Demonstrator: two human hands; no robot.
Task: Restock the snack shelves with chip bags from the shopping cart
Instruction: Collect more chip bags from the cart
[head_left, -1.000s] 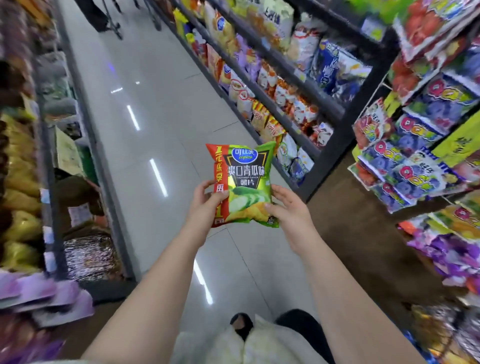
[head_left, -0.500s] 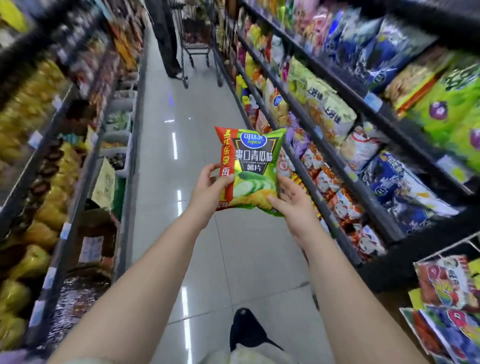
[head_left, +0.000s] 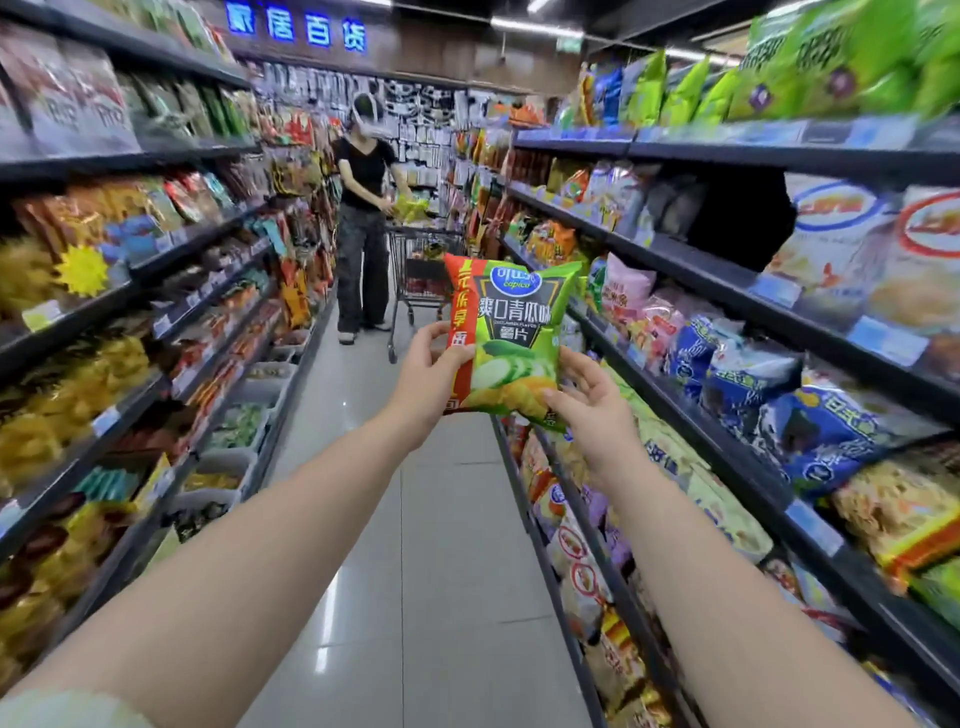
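Note:
A green chip bag with a red strip down its left side and cucumber slices printed on it is held upright in the middle of the aisle. My left hand grips its lower left edge, thumb on the front. My right hand grips its lower right corner. The snack shelves full of bags run along the right, close beside the held bag. A shopping cart stands farther down the aisle, partly hidden behind the bag.
A person in a black top stands at the cart, handling a yellow bag. Shelves of packaged goods line the left side. The grey tiled floor runs between the two shelf rows.
My view has risen from the floor to look down the aisle. Both hands keep hold of the bag, which now sits higher in view, and the cart and person have come into sight.

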